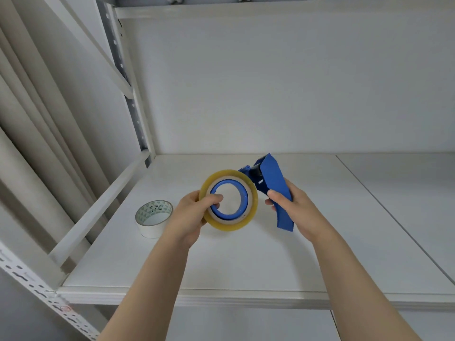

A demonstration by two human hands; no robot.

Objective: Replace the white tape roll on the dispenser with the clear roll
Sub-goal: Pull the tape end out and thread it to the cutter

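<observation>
Clear roll (229, 223) sits on the blue dispenser (273, 188) hub, held above the shelf (246, 267). Left hand (189, 215) pinches the roll's left rim, thumb inside the hub; right hand (293, 207) grips the dispenser handle. White roll (154, 219) lies on the shelf, left, apart.

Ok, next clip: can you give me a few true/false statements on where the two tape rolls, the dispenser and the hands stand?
1. The clear tape roll sits around the blue hub of the blue tape dispenser. True.
2. The white tape roll is mounted on the dispenser. False: it lies on the white shelf, apart from both hands.
3. The right hand grips the dispenser by its handle. True.
4. The left hand is empty. False: it holds the clear tape roll at its rim.
5. The dispenser rests on the shelf. False: it is held up above it.
</observation>
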